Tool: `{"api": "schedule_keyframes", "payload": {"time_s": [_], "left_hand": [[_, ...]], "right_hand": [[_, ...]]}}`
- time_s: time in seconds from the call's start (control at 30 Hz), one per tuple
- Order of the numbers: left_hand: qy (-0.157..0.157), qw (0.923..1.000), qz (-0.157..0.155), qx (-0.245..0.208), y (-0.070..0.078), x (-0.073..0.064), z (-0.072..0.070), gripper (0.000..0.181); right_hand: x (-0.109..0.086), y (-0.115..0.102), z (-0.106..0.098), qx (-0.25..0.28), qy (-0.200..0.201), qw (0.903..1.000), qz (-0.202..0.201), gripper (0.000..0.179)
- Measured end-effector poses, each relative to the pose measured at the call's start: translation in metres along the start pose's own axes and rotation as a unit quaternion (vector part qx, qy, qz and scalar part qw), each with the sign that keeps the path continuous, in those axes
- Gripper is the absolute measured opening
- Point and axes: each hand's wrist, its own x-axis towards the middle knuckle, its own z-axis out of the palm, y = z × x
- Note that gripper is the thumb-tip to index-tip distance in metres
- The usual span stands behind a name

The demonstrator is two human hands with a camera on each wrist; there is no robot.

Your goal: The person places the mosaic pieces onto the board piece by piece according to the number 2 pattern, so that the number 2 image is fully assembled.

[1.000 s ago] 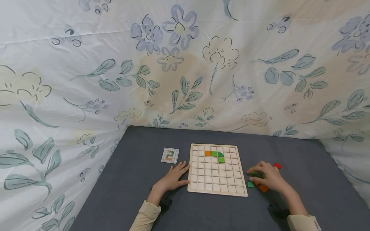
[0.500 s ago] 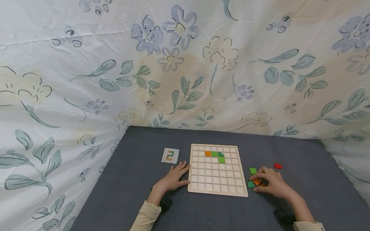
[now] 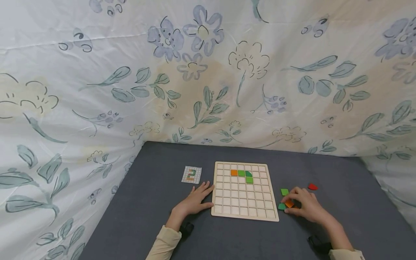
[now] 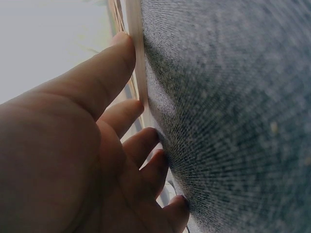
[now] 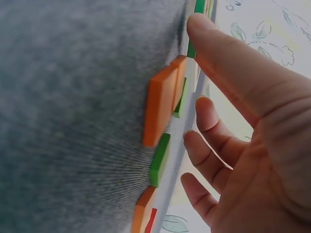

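Floral cloth (image 3: 208, 112) stands behind and to the side of the dark grey bench (image 3: 152, 202). Pale wooden grid board (image 3: 243, 194) lies flat near mid-bench, between the two hands, which are well apart. Left hand (image 3: 194, 200): fingers spread, gripping nothing; thumb and index fingertips touch the board's left edge. Right hand (image 3: 304, 204): just off the board's right side, thumb and index finger curled together in a pinch on a loose dark green tile (image 3: 281, 206); its other three fingers are bent and clear of the tiles in the right wrist view. Small picture card (image 3: 191, 174), a figure printed on a grid, lies left of the board. Second row from the far edge of the board, left to right: orange square (image 3: 234, 173), green square (image 3: 241, 173), quarter-round tile (image 3: 248, 174) in dark green. Light green square (image 3: 249, 180) sits in the cell directly below the last. Loose tiles by the right hand: light green tile (image 3: 284, 192) beyond the fingertips; orange tile (image 3: 289, 204) between thumb and index finger, others partly hidden; red piece (image 3: 313, 186) behind the knuckles.
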Motion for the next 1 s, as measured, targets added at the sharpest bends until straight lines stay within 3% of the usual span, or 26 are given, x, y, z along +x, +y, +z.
{"api": "schedule_keyframes", "payload": {"time_s": [0.4,0.6,0.87,1.0], "left_hand": [[0.001,1.0,-0.001,0.001,-0.001,0.0,0.0,0.068],[-0.001,1.0,-0.003,0.0,0.001,0.0,0.0,0.068],[-0.001,1.0,-0.002,0.003,0.0,0.001,0.0,0.068],[0.0,1.0,0.0,0.004,-0.001,0.001,0.0,0.068]], "right_hand": [[0.016,-0.012,-0.002,0.015,0.029,0.9993,-0.02,0.022],[0.028,-0.02,0.002,0.025,0.025,0.9994,-0.002,0.023],[0.042,-0.029,0.012,0.024,0.044,0.9986,-0.016,0.023],[0.047,-0.033,0.017,0.027,0.038,0.9989,0.003,0.022]]}}
